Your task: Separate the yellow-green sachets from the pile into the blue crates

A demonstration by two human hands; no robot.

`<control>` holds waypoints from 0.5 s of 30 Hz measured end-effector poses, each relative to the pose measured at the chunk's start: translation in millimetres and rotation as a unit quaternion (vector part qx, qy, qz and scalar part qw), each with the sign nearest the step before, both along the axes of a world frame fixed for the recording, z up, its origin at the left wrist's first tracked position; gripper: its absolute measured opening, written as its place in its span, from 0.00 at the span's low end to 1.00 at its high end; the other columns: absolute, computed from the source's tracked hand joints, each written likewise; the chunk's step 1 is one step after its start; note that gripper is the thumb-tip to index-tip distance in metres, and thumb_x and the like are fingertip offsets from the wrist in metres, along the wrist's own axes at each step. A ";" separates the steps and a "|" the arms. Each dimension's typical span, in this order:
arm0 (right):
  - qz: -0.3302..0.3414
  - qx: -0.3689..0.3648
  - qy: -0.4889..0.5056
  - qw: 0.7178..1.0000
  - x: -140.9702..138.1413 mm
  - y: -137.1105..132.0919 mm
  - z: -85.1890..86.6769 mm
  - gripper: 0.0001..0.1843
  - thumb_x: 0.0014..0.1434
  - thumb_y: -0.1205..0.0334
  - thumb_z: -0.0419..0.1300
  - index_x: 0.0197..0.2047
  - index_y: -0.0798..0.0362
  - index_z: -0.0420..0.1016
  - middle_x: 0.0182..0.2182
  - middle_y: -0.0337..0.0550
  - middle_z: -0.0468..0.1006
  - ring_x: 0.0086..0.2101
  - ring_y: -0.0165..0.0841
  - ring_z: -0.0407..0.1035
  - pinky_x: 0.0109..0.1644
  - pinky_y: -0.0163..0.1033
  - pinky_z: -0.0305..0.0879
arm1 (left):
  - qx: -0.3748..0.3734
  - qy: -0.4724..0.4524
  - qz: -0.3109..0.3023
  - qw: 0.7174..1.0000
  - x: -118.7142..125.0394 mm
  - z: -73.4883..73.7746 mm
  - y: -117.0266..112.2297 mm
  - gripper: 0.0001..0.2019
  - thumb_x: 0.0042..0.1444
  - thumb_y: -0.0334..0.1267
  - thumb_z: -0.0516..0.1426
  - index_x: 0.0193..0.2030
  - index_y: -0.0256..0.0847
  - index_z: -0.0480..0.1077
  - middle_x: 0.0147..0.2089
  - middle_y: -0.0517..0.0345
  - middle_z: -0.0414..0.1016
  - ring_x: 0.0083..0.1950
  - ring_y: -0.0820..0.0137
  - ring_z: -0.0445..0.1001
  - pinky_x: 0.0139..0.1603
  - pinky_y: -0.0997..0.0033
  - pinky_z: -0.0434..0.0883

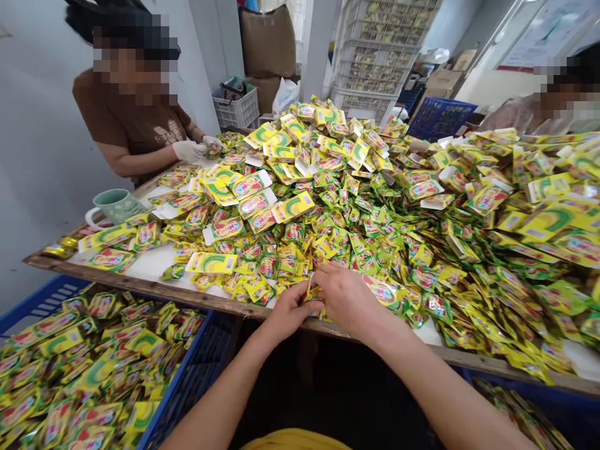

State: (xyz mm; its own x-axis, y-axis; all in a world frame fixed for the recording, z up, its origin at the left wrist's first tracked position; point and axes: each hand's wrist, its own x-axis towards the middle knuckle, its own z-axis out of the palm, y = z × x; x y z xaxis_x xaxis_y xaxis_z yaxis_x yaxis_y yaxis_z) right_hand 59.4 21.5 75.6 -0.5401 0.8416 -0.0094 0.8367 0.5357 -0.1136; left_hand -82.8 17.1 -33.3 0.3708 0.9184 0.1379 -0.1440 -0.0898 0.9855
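A big heap of small yellow-green sachets and cardboard header cards covers the table. My left hand and my right hand meet at the table's near edge, fingers pinched together on a sachet between them. Part of that sachet is hidden by my fingers. More loose sachets lie right beside both hands.
A blue crate of packed sachets sits low at my left, another at lower right. A green mug stands at the table's left end. A gloved person works across the table; another person sits at far right. White crates are stacked behind.
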 end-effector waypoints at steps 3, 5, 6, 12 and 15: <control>0.018 -0.027 -0.001 0.999 -4.1 -4.0 2.1 0.09 0.52 0.74 0.59 0.37 0.57 0.75 0.35 0.48 0.75 0.41 0.39 0.68 0.44 0.40 0.61 | -0.002 -0.003 0.000 1.000 -0.7 -5.2 0.3 0.17 0.50 0.49 0.64 0.38 0.36 0.72 0.34 0.58 0.70 0.40 0.65 0.67 0.43 0.70 0.63; 0.061 -0.057 -0.003 0.997 -2.0 -4.0 2.5 0.09 0.53 0.75 0.58 0.37 0.56 0.75 0.37 0.48 0.75 0.42 0.38 0.68 0.46 0.39 0.61 | 0.004 0.001 0.006 1.000 -0.3 -7.5 0.0 0.17 0.50 0.48 0.64 0.38 0.36 0.72 0.34 0.59 0.69 0.39 0.67 0.65 0.41 0.71 0.62; 0.059 -0.061 -0.001 0.996 -0.4 -3.6 1.2 0.09 0.53 0.75 0.58 0.38 0.56 0.75 0.37 0.48 0.75 0.42 0.37 0.68 0.46 0.38 0.61 | 0.005 0.004 0.012 1.000 0.0 -7.8 -0.2 0.16 0.50 0.48 0.64 0.38 0.36 0.71 0.33 0.60 0.68 0.37 0.68 0.64 0.40 0.72 0.62; -0.068 0.027 0.065 0.995 -0.5 3.2 -16.0 0.07 0.55 0.73 0.57 0.37 0.57 0.75 0.35 0.47 0.73 0.37 0.35 0.67 0.39 0.37 0.60 | 0.015 0.008 0.015 1.000 -2.4 -3.1 2.3 0.14 0.54 0.47 0.61 0.33 0.36 0.70 0.29 0.62 0.65 0.33 0.72 0.62 0.35 0.74 0.60; -0.039 -0.003 0.091 0.995 0.3 12.5 -15.4 0.06 0.53 0.72 0.60 0.33 0.56 0.77 0.34 0.45 0.73 0.38 0.35 0.67 0.41 0.37 0.59 | 0.018 -0.004 0.016 1.000 -3.5 -4.1 4.2 0.14 0.53 0.46 0.62 0.38 0.36 0.71 0.33 0.61 0.69 0.36 0.71 0.65 0.38 0.73 0.63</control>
